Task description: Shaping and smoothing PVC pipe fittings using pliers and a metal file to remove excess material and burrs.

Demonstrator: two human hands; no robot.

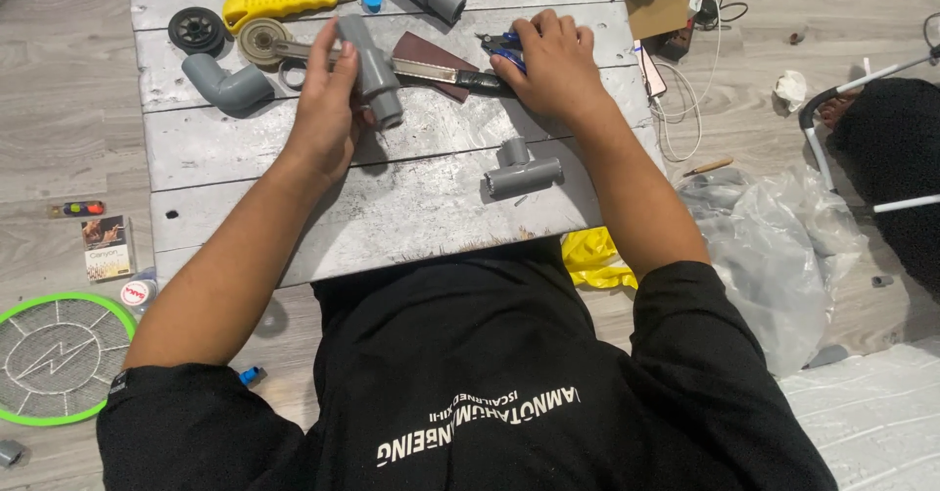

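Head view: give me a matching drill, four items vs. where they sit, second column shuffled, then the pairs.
Things:
1. grey pipe coupling
2. grey tee fitting
3. grey elbow fitting
4. blue-handled pliers

Places:
A. under the right hand
B. held in the left hand
C. alone on the board, near its front edge
D. left side of the board, by the black wheel

Pairs: 1-B, 2-C, 3-D, 4-A

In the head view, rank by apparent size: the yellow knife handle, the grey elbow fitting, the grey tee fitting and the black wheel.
1. yellow knife handle, longest.
2. grey elbow fitting and grey tee fitting: too alike to separate.
3. black wheel, smallest.
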